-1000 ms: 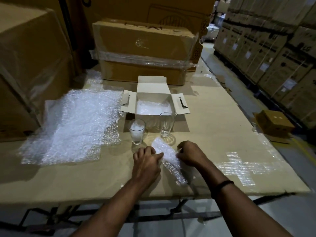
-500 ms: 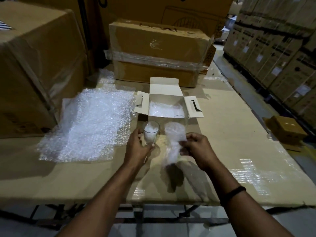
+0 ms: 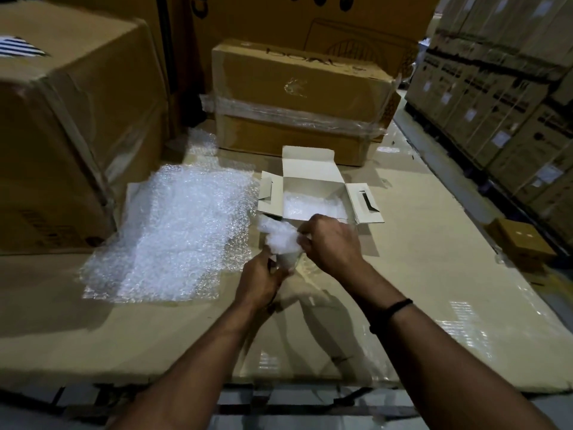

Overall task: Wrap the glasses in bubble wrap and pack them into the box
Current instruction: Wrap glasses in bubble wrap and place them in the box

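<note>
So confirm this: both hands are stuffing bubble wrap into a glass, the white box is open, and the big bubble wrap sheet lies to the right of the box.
Wrong on one point: the head view shows the big bubble wrap sheet to the left of the white box, not the right. The rest stands.

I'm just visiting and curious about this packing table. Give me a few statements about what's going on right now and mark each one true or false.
1. The white box stands open with its flaps spread. True.
2. The box is empty inside. False: bubble wrap already lies in it.
3. The left hand holds a glass from below. True.
4. The right hand rests flat on the table. False: it is raised, pressing a piece of bubble wrap at the top of the glass.
5. A big sheet of bubble wrap lies to the left of the box. True.
6. The wristband is on the left arm. False: it is on the right.
</note>
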Demonstrator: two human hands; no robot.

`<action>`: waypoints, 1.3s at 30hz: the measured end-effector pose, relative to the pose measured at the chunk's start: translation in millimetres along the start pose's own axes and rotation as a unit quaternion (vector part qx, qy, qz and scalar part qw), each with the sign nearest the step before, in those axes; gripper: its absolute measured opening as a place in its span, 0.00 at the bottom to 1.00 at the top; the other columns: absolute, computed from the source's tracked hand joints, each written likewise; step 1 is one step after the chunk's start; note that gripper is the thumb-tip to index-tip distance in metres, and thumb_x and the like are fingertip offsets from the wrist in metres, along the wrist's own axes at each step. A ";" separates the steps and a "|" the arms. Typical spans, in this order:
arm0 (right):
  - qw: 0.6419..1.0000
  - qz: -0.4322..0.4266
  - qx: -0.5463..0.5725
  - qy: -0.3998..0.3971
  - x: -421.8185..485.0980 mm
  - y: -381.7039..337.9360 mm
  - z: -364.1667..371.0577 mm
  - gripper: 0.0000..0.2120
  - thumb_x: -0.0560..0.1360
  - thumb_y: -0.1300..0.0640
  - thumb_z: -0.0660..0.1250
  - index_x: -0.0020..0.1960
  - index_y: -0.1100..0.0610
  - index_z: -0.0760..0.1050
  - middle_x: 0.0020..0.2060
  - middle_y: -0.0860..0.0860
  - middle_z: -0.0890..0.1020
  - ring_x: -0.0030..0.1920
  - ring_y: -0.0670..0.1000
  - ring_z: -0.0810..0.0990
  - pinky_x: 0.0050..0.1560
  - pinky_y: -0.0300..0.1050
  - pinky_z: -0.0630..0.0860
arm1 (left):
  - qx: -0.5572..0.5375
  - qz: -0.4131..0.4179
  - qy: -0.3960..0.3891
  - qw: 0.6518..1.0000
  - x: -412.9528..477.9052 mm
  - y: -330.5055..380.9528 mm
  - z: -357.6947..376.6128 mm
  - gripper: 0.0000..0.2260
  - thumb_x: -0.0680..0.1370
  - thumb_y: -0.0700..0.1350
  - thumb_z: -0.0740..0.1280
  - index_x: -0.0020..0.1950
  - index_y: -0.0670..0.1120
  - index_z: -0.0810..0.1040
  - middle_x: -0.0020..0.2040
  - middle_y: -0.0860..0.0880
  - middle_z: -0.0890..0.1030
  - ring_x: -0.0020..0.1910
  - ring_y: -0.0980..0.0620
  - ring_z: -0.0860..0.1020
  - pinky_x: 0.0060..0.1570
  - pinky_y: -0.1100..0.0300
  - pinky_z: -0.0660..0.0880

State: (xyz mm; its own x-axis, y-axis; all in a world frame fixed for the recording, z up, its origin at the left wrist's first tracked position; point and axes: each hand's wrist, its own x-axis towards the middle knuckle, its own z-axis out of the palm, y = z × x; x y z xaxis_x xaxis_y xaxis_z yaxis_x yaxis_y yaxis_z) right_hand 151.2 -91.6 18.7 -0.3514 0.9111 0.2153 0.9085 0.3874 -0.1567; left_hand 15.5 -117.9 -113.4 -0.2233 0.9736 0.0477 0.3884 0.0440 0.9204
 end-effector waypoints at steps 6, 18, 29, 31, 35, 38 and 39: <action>0.986 -0.119 -0.112 -0.017 18.2 -14.4 -4.3 0.14 0.75 0.61 0.64 0.58 0.50 0.79 0.53 0.51 0.78 0.52 0.56 0.77 0.36 0.45 0.66 | 0.024 0.020 0.007 0.999 1.8 -2.3 -1.4 0.23 0.68 0.54 0.75 0.60 0.58 0.71 0.39 0.51 0.80 0.39 0.47 0.80 0.37 0.52 0.77; 0.947 -0.119 -0.195 -0.225 15.5 -9.5 -7.5 0.14 0.77 0.52 0.56 0.56 0.51 0.77 0.56 0.50 0.81 0.59 0.54 0.69 0.56 0.52 0.63 | 0.031 0.075 -0.012 0.997 8.4 -12.1 -2.3 0.31 0.67 0.64 0.70 0.68 0.59 0.71 0.46 0.52 0.83 0.43 0.51 0.81 0.42 0.53 0.78; 0.985 -0.037 -0.126 -0.113 41.8 -36.2 -4.0 0.11 0.71 0.53 0.69 0.52 0.52 0.75 0.49 0.52 0.82 0.51 0.57 0.79 0.48 0.48 0.66 | 0.006 0.089 0.000 0.996 13.1 -16.2 -2.8 0.31 0.65 0.66 0.67 0.65 0.54 0.74 0.46 0.49 0.81 0.44 0.48 0.79 0.42 0.53 0.73; 0.990 -0.070 -0.105 -0.056 40.0 -33.8 1.8 0.13 0.69 0.57 0.69 0.52 0.51 0.74 0.47 0.51 0.81 0.50 0.58 0.77 0.43 0.47 0.63 | -0.002 0.086 -0.010 0.996 12.4 -11.4 -3.2 0.31 0.66 0.64 0.68 0.67 0.55 0.73 0.47 0.49 0.82 0.45 0.49 0.79 0.44 0.54 0.74; 0.988 -0.095 -0.105 -0.058 36.8 -31.3 7.2 0.07 0.69 0.57 0.64 0.46 0.52 0.77 0.44 0.53 0.83 0.49 0.59 0.76 0.42 0.46 0.60 | -0.019 0.056 -0.013 0.998 12.2 -16.7 -2.0 0.30 0.66 0.63 0.71 0.67 0.61 0.72 0.46 0.52 0.82 0.44 0.51 0.80 0.44 0.50 0.77; 0.983 -0.092 -0.131 -0.085 33.7 -24.0 8.0 0.07 0.72 0.55 0.64 0.47 0.51 0.79 0.44 0.52 0.83 0.51 0.57 0.75 0.44 0.47 0.60 | -0.005 0.065 -0.004 0.998 12.5 -17.6 -1.6 0.31 0.65 0.64 0.70 0.67 0.59 0.72 0.44 0.52 0.82 0.43 0.52 0.80 0.43 0.50 0.77; 0.979 -0.101 -0.139 -0.110 32.8 -21.5 6.1 0.10 0.73 0.56 0.63 0.51 0.49 0.79 0.46 0.51 0.83 0.53 0.56 0.75 0.46 0.48 0.61 | -0.011 0.070 -0.005 0.997 12.3 -16.0 -2.3 0.30 0.65 0.64 0.70 0.66 0.59 0.73 0.43 0.52 0.82 0.41 0.52 0.80 0.41 0.51 0.77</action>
State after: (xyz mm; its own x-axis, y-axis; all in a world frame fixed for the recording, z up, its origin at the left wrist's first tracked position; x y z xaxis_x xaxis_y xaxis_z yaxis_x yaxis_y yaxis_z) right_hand 118.7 -69.2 23.2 -0.5432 0.8396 -0.0038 0.8307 0.5381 0.1426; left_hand 4.5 -107.2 -126.7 -0.1597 0.9719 0.1728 0.3963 -0.0972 0.9130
